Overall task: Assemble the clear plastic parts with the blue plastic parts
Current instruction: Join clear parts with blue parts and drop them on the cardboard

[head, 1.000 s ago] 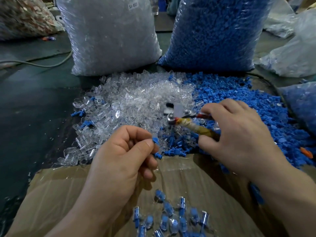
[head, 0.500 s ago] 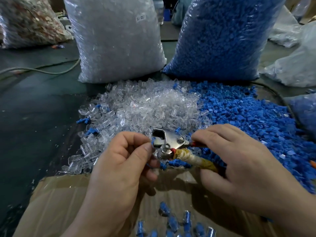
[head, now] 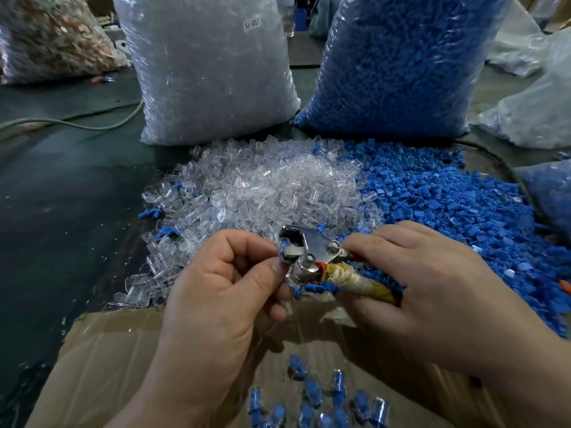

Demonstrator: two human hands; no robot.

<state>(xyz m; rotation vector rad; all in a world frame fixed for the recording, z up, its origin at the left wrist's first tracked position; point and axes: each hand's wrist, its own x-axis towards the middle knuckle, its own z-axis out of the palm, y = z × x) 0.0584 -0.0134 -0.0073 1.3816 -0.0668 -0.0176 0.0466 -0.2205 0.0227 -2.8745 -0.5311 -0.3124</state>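
The left hand (head: 216, 291) grip pinches one half-hidden blue part (head: 283, 243) against the metal tool (head: 312, 247); the right hand (head: 432, 288) grip wraps its taped handle (head: 355, 281).

- dark green floor (head: 61, 211), dull and scuffed, with small clear chips scattered on it
- a grey cable (head: 77, 125) snakes across it at the left; a black cable (head: 506, 168) curves at the right
- two tall plastic sacks stand at the back, a whitish sack (head: 210, 81) with a small label (head: 252, 24) and a blue sack (head: 401, 66), close together
- a mottled reddish sack (head: 46, 35) lies far left
- pale crumpled bags (head: 531, 118) are heaped at the right
- brown taped cardboard (head: 102, 366) lies in front
- soft light glints off the plastic
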